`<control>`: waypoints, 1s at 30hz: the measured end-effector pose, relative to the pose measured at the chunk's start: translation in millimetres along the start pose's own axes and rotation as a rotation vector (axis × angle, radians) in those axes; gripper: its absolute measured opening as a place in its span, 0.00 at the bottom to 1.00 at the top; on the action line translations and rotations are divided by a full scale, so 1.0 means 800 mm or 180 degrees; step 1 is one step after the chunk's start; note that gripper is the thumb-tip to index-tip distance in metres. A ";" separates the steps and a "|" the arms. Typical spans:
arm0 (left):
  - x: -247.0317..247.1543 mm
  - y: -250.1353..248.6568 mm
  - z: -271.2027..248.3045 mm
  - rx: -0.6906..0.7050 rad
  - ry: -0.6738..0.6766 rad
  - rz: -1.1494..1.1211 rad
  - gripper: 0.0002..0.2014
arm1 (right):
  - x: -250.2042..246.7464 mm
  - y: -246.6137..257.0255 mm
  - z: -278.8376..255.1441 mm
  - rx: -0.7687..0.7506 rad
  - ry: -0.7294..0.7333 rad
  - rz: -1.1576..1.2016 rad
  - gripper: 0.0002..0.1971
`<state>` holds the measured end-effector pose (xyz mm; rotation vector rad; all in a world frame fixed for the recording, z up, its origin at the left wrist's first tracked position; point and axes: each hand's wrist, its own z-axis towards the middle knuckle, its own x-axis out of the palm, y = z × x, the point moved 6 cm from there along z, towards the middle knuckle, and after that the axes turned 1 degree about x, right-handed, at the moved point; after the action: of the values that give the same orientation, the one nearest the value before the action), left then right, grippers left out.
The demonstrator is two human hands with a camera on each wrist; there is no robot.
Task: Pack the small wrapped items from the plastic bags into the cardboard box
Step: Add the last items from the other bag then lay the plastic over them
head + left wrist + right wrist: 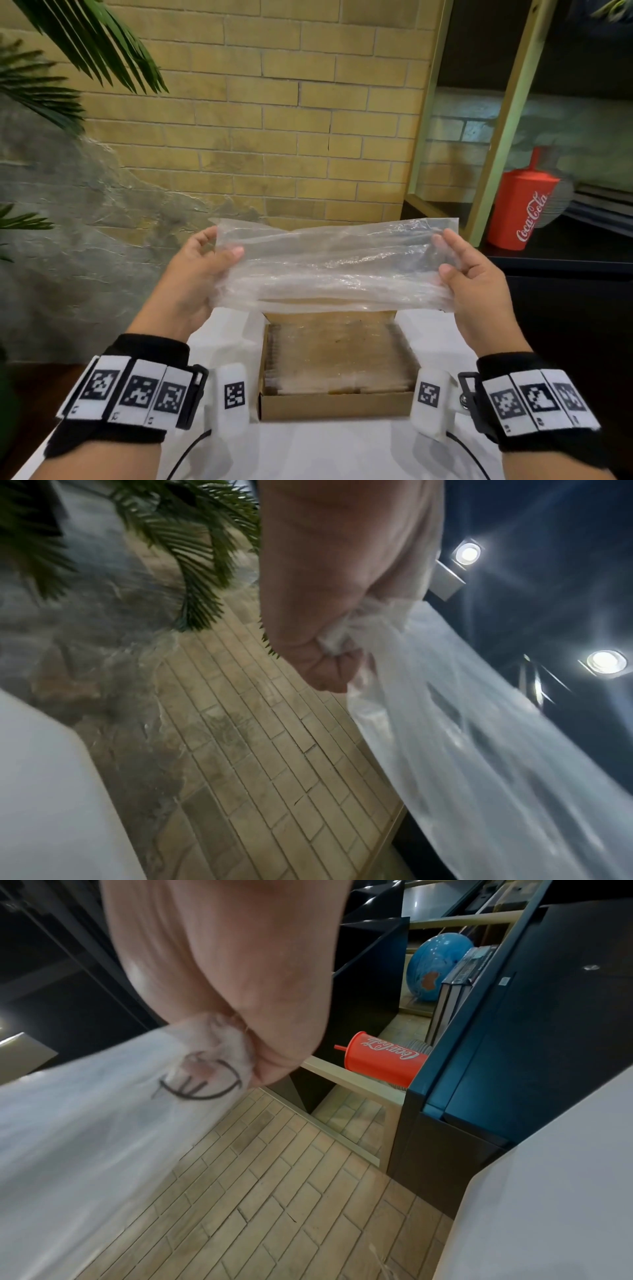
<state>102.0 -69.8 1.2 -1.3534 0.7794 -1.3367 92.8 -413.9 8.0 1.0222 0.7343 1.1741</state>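
A clear plastic bag (334,263) is stretched flat in the air between both hands, above the far end of the open cardboard box (337,406). My left hand (202,270) pinches its left end, my right hand (469,270) its right end. The bag looks empty. Rows of thin wrapped items (339,359) lie packed across the box floor. In the left wrist view the left hand (329,653) bunches the plastic bag (462,737) between thumb and fingers. In the right wrist view the right hand (260,1053) pinches the plastic bag (95,1110), which bears a black pen mark.
The box sits on a white table (342,452), close to a yellow brick wall (274,120). A red Coca-Cola cup (520,209) stands on a dark shelf at the right. Palm fronds (68,51) hang at the upper left. Black cables trail over the table's near edge.
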 end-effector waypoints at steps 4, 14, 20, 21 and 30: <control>0.014 0.002 -0.015 -0.0564 0.0324 -0.0130 0.29 | -0.001 0.001 0.000 0.0120 0.0066 0.0172 0.29; -0.010 -0.010 0.001 0.0109 -0.0015 0.0291 0.14 | -0.008 -0.008 -0.002 0.0416 -0.0056 0.0153 0.10; -0.015 -0.017 -0.007 0.0226 -0.0834 0.0899 0.15 | -0.001 -0.008 -0.002 0.0424 0.0120 0.0145 0.12; -0.008 -0.015 -0.011 0.0108 -0.0742 0.0863 0.14 | -0.002 -0.010 -0.001 0.0454 0.0092 0.0204 0.12; 0.013 0.009 -0.010 -0.0506 0.0589 0.1043 0.17 | -0.004 -0.019 -0.002 0.0694 -0.0131 0.0507 0.12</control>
<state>97.9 -82.9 -3.9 -1.1707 1.2001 -1.1670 96.1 -417.6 -6.6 1.3025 0.7712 1.2240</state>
